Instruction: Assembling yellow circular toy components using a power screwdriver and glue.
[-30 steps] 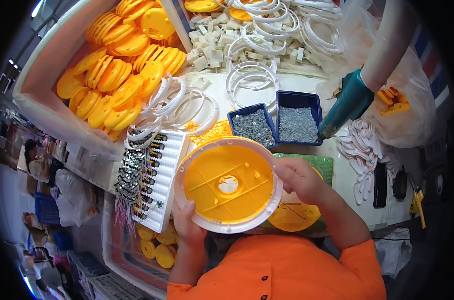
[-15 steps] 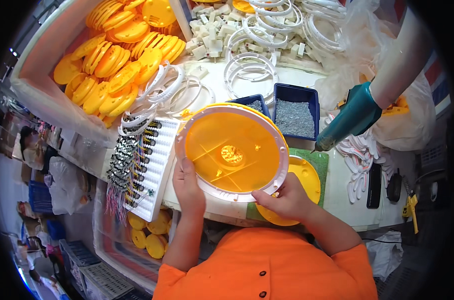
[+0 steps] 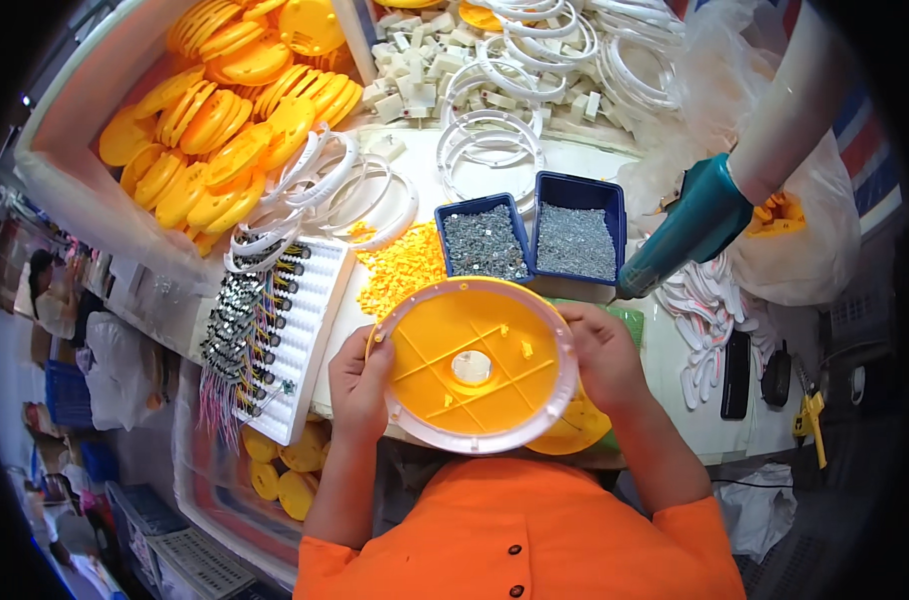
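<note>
A round yellow plastic cover point(image 3: 520, 395) with a white ring around its rim is held tilted in front of my body. Crossing ribs, small pegs and a round center hole show on its face. My left hand point(image 3: 363, 382) grips its left edge, thumb on the rim. On the opposite side my right hand point(image 3: 607, 358) holds the right edge, its fingers partly hidden behind the ring. Beneath the held piece, another yellow cover point(image 3: 583, 428) lies on a green mat point(image 3: 631, 322), mostly hidden.
Small yellow parts point(image 3: 407, 268) and two blue bins of screws point(image 3: 485, 240) lie beyond. A teal-gripped power tool point(image 3: 690, 225) hangs at right, near white gloves point(image 3: 710, 320) and a black phone point(image 3: 736, 375). Left are a white foam tray point(image 3: 315, 330), wired boards point(image 3: 237, 340) and boxed yellow covers point(image 3: 215, 130).
The cover and ring have come down toward my body, uncovering the small yellow parts and the left screw bin. My right hand has shifted up from the lower rim to the right edge.
</note>
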`<action>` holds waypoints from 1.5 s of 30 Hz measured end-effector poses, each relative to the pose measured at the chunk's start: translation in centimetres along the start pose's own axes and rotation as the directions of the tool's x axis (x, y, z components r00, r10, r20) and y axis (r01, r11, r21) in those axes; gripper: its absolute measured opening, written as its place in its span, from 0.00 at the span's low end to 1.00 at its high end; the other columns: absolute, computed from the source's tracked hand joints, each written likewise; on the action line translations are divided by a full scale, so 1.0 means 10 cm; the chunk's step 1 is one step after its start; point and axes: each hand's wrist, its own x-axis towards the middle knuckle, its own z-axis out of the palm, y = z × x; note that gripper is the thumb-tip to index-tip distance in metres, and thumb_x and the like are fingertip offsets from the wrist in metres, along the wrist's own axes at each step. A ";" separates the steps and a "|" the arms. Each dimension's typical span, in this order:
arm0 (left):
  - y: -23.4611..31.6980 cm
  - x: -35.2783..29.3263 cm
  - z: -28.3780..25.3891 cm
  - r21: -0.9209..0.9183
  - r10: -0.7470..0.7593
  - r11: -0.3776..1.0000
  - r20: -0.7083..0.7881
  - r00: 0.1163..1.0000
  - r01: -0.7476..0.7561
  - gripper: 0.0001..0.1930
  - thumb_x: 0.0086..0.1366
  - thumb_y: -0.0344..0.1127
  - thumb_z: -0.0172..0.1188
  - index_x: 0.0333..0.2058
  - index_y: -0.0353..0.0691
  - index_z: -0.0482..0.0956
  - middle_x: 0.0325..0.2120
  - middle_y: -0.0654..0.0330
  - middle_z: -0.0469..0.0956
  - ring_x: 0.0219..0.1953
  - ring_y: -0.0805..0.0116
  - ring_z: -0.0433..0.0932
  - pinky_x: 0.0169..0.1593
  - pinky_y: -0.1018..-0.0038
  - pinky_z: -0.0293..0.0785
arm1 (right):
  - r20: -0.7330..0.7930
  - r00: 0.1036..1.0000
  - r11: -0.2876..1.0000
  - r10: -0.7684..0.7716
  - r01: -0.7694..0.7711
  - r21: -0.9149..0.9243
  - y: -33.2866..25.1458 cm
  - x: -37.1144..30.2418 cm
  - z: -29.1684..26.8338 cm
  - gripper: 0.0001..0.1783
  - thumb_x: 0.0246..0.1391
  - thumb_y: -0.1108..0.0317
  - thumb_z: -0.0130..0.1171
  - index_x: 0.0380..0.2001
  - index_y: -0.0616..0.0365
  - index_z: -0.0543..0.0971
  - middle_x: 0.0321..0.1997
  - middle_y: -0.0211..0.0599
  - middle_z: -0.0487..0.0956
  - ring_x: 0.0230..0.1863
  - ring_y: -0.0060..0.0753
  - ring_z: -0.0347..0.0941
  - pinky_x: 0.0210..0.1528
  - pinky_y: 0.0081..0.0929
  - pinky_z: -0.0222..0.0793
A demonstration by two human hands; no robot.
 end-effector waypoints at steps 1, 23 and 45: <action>0.05 0.01 0.10 -0.139 -0.063 0.988 -0.011 0.998 0.061 0.15 0.77 0.32 0.52 0.56 0.30 0.76 0.43 0.64 0.80 0.44 0.80 0.75 0.51 0.80 0.70 | 0.099 0.995 0.906 0.019 -0.059 0.420 0.00 -0.01 0.00 0.25 0.72 0.62 0.52 0.65 0.65 0.71 0.58 0.41 0.78 0.57 0.28 0.74 0.61 0.29 0.69; -0.65 -0.21 0.64 0.435 -0.097 0.900 0.233 0.968 -0.014 0.16 0.67 0.30 0.61 0.52 0.36 0.78 0.43 0.52 0.80 0.32 0.61 0.82 0.37 0.71 0.79 | 0.120 0.929 0.331 -0.351 0.243 -0.912 0.16 -0.57 -0.19 0.24 0.42 0.67 0.77 0.45 0.57 0.82 0.50 0.43 0.81 0.49 0.49 0.75 0.52 0.42 0.71; -0.72 -0.09 0.54 0.368 -0.104 0.929 0.346 0.932 -0.033 0.19 0.65 0.27 0.53 0.54 0.34 0.79 0.39 0.45 0.83 0.42 0.48 0.82 0.48 0.61 0.78 | 0.267 0.941 0.183 -0.206 0.305 -0.935 0.24 -0.48 -0.19 0.25 0.41 0.68 0.78 0.47 0.56 0.86 0.50 0.38 0.80 0.46 0.43 0.72 0.45 0.35 0.71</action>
